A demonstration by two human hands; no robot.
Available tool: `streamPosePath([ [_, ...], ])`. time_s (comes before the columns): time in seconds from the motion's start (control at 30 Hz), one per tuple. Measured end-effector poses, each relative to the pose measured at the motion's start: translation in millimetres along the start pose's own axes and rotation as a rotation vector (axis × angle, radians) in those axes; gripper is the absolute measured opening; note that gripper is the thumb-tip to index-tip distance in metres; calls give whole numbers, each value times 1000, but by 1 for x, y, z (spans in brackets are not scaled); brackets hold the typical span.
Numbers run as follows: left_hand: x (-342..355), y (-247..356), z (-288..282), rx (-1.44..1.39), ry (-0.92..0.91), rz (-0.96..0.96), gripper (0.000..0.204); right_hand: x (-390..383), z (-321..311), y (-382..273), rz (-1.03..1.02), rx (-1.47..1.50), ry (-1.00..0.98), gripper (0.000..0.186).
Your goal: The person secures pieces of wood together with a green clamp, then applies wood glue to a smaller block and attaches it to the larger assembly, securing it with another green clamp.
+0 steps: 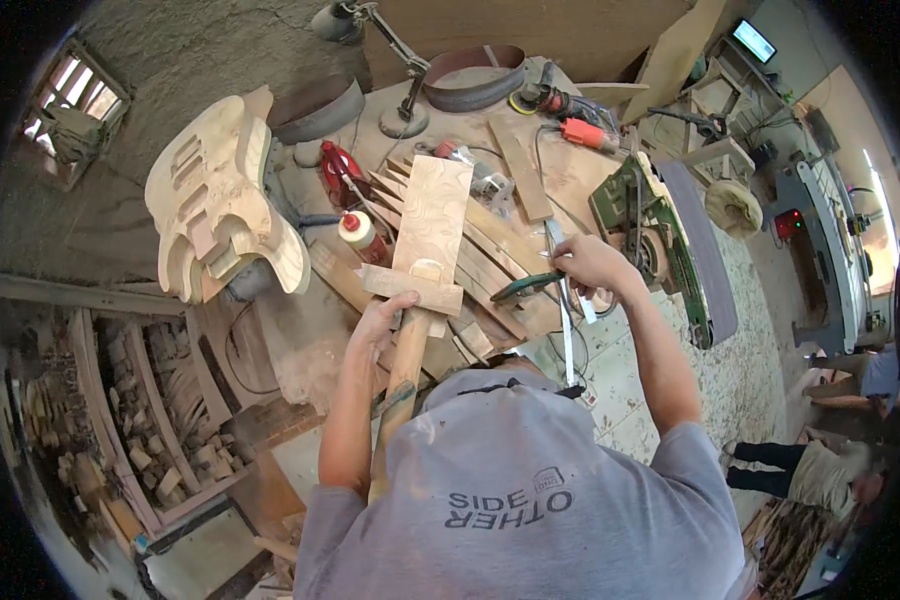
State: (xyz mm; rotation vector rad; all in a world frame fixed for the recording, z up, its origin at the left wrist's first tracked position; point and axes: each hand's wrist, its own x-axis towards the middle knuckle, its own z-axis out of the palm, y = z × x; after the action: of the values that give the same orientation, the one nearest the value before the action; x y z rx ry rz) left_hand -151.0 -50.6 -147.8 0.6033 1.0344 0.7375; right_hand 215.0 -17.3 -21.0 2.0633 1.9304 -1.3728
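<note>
My left hand [378, 330] is closed round a wooden piece that looks like a guitar neck [408, 355], just below its wide rectangular head [435, 205]. A short wooden block [415, 288] lies across it, under my thumb. At the bench's right edge my right hand [595, 265] has its fingers closed on one end of a dark green, elongated tool [525, 287]; its exact kind is unclear. Beside those fingers shows a long silver metal tool like a caliper or rule [568, 345]; whether I grip it too is hard to see.
Guitar bodies [215, 195] stand at left. The bench holds wood strips [485, 270], a glue bottle [360, 235], a red tool [340, 175], a lamp [402, 122] and an angle grinder [560, 105]. A green belt sander [680, 240] stands right. Another person [805, 475] is lower right.
</note>
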Motion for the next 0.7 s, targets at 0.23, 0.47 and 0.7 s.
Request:
streamPosePath([
  [0.23, 4, -4, 0, 10, -16, 48, 79, -13, -10, 21, 201, 623, -194, 40],
  [0.47, 1, 0, 6, -20, -110, 33, 80, 5, 44, 59, -240, 196, 37, 59],
  [0.7, 0, -2, 2, -38, -93, 41, 78, 17, 115, 43, -238, 954, 309, 47],
])
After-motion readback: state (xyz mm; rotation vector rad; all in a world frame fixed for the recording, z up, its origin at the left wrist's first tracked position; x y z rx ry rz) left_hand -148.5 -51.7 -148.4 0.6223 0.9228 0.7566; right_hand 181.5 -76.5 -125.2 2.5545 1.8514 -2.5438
